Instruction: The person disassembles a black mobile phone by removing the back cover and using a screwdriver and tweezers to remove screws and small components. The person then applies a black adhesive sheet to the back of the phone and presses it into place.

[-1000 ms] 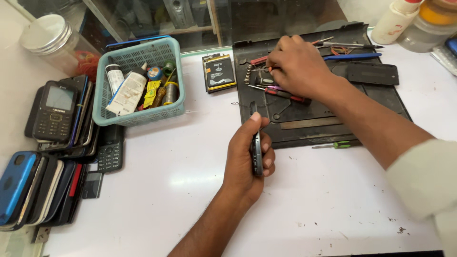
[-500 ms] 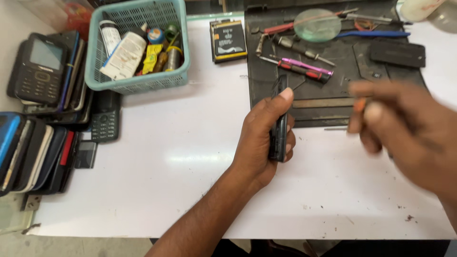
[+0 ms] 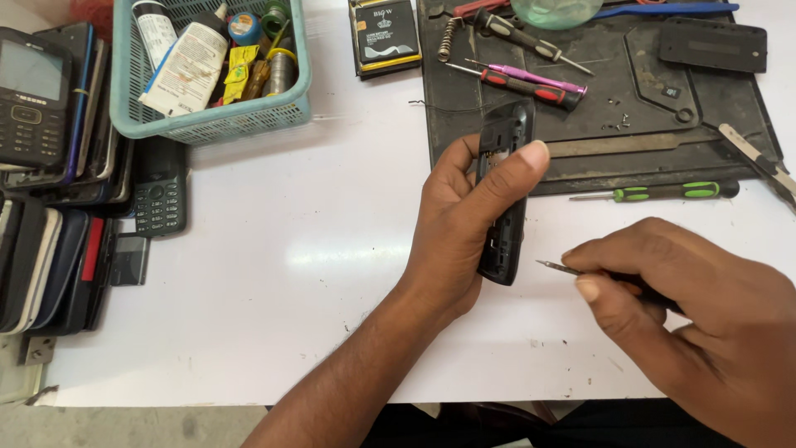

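Black phone shell (image 3: 504,195) stands on edge, gripped in the left hand (image 3: 464,224); right hand (image 3: 696,315) pinches a screwdriver (image 3: 557,267) just beside it, over the white table (image 3: 290,274)

A teal basket (image 3: 207,124) of tubes and solder rolls stands on the white tabletop (image 3: 274,274). Old phones (image 3: 50,166) are stacked at the left. A black mat (image 3: 597,108) carries screwdrivers; a green-handled screwdriver (image 3: 663,192) lies just below it, a battery (image 3: 385,35) beside it.
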A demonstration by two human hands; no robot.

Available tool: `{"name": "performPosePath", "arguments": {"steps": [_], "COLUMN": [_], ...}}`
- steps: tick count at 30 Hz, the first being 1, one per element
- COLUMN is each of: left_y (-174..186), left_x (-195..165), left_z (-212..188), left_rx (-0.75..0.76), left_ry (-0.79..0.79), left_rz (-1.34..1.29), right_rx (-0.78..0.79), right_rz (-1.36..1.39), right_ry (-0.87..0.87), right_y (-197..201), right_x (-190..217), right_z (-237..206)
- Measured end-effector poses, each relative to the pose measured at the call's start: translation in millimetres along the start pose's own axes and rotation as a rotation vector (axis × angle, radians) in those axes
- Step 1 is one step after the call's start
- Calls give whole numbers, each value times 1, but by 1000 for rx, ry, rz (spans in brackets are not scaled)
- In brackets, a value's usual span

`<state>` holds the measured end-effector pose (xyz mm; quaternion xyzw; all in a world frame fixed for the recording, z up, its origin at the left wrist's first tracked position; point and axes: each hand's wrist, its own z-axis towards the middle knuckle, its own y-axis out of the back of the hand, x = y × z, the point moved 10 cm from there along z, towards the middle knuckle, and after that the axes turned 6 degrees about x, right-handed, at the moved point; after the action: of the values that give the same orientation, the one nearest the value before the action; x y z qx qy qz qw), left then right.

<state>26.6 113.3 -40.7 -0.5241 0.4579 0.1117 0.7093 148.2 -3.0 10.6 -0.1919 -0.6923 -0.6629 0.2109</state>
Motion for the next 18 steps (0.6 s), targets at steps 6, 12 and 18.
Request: {"name": "performPosePath", "arguments": {"steps": [6,12,18], "left_y": [1,-1,-2], "left_x": [-5,-8,-12], "left_z": [-3,-5,-6], "left_rx": [-12,-4,-7], "left_ry": [-37,-56,-85], "left_rz": [157,212,249], "right_rx": [-59,-4,-12], "right_rz": [73,71,160], "right_ry": [69,-11,103], "right_y": [4,-3,1], "right_x": [18,9,21], "right_z": [8,11,11]}}
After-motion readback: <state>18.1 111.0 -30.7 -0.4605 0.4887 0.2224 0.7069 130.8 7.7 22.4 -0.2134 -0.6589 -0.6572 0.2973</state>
